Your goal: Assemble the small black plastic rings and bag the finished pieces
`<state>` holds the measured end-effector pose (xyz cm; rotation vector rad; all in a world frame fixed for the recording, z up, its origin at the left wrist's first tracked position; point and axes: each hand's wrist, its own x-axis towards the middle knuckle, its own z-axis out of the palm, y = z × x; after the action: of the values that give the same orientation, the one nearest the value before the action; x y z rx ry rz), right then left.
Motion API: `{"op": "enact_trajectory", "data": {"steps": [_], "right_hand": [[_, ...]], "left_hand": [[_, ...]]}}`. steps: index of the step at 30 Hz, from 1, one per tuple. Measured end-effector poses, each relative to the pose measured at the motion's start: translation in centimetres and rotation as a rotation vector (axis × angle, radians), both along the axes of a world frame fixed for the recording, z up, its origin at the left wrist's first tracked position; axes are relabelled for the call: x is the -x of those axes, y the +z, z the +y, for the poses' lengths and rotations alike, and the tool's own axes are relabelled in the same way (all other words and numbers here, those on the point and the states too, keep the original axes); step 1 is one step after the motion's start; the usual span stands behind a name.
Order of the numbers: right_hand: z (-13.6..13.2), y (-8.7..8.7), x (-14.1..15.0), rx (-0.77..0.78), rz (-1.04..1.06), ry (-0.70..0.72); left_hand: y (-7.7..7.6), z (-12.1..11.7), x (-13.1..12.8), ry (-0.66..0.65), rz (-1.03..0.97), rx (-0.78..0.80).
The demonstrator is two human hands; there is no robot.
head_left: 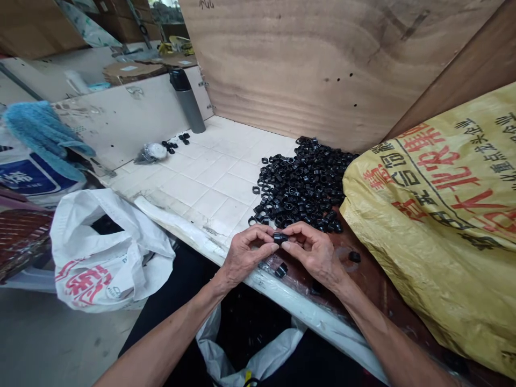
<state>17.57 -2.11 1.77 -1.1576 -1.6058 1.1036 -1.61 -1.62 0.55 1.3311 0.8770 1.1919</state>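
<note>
Between my two hands is a small black plastic fitting [279, 237], held just above the table's front edge. My left hand [245, 250] pinches its left end with thumb and fingers. On its right end, my right hand [316, 251] has a similar pinch. Whether it is one part or two joined parts, I cannot tell. A heap of small black plastic rings [300, 185] lies right behind my hands. Below the held fitting, another black piece [281, 270] rests near the edge, and a black cap-like piece [354, 257] lies right of my right hand.
A yellow woven sack [435, 215] fills the right side. Wooden boards [322, 64] stand behind the heap. On the tiled table [209, 183] are a grey flask [188, 102] and a small plastic bag [151, 153]. White bags [108, 258] hang at left; an open sack [274, 355] sits below the edge.
</note>
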Motion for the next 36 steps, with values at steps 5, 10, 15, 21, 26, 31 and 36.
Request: {"op": "enact_trajectory", "data": {"steps": [5, 10, 15, 21, 26, 31, 36], "right_hand": [[-0.2, 1.0, 0.1, -0.038, -0.077, -0.013], [-0.3, 1.1, 0.4, -0.185, -0.204, -0.038], [-0.6, 0.2, 0.7, -0.215, -0.239, -0.053], [-0.3, 0.5, 0.2, -0.333, -0.323, 0.057], [-0.3, 0.5, 0.1, -0.324, -0.429, 0.012], [-0.6, 0.9, 0.2, -0.301, -0.331, 0.015], [-0.7, 0.7, 0.3, -0.287, -0.406, 0.026]], "left_hand": [[-0.2, -0.2, -0.2, -0.003, -0.086, 0.146], [-0.3, -0.1, -0.2, -0.046, -0.054, 0.03], [-0.1, -0.3, -0.4, -0.051, -0.04, 0.0], [0.3, -0.5, -0.3, -0.079, -0.071, 0.119], [0.6, -0.5, -0.4, -0.09, -0.014, 0.116], [0.5, -0.5, -0.3, -0.123, -0.129, 0.204], [0.3, -0.4, -0.2, -0.058, -0.131, 0.202]]}}
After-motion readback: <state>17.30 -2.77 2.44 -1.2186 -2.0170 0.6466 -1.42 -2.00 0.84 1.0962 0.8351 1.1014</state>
